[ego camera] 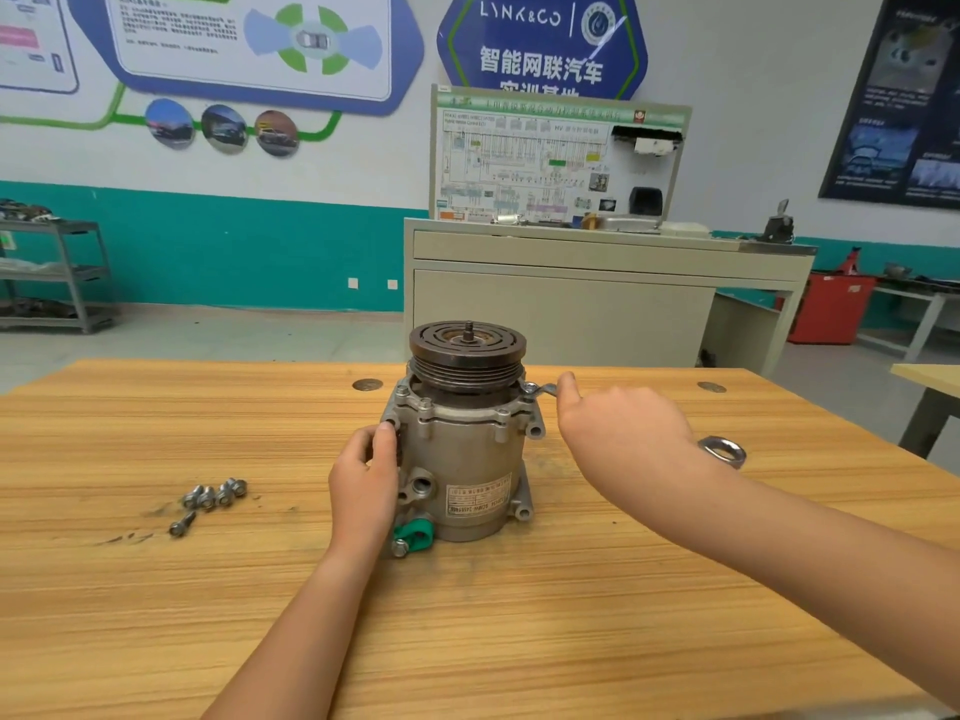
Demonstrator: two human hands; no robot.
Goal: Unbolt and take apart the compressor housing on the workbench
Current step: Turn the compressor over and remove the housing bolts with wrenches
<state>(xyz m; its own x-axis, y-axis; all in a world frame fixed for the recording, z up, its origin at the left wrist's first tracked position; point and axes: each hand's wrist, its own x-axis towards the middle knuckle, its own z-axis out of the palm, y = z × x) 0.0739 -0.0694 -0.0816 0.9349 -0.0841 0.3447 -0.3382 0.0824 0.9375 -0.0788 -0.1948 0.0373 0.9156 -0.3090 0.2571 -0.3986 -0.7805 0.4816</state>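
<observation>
**Wrench set on a flange bolt**

The compressor (467, 459) stands upright near the middle of the table (519, 641), its grooved pulley (467, 350) on top. The left grip (363, 480) holds the housing's left side, thumb pressed against the flange. The right grip (623, 433) is closed round a wrench (723, 452). Its far end sits on a flange bolt (530, 389) at the upper right, and its ring end sticks out by the wrist. Five loose bolts (215, 496) lie on the table to the left, apart from the compressor.
</observation>
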